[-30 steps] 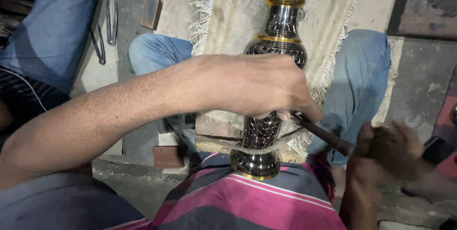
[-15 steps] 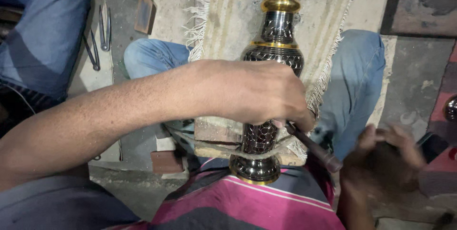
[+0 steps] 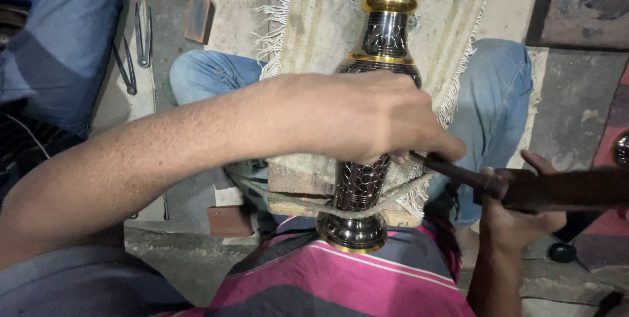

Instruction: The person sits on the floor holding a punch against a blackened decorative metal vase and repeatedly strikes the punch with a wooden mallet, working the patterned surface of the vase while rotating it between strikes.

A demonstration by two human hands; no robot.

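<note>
Two hands work on a tall dark vase [image 3: 383, 48] with gold bands, lying lengthwise between the person's knees on a fringed mat [image 3: 314, 22]. The left hand [image 3: 367, 117] has its grip clamped over the vase's patterned body, fingers curled round the far side. Just right of that grip, the right hand [image 3: 517, 205] is closed on a dark wooden-handled tool [image 3: 557, 189], whose tip meets the vase under the left fingers. A cord [image 3: 295, 202] crosses the vase below the grip, over a wooden block [image 3: 298, 179].

We see a black vase [image 3: 377, 94] with silver crackle engraving and gold bands; beneath it a beige fringed rug [image 3: 314, 22]; below its base, our pink-and-grey striped shirt [image 3: 341, 284]; beside it, blue jeans [image 3: 498, 100].
</note>
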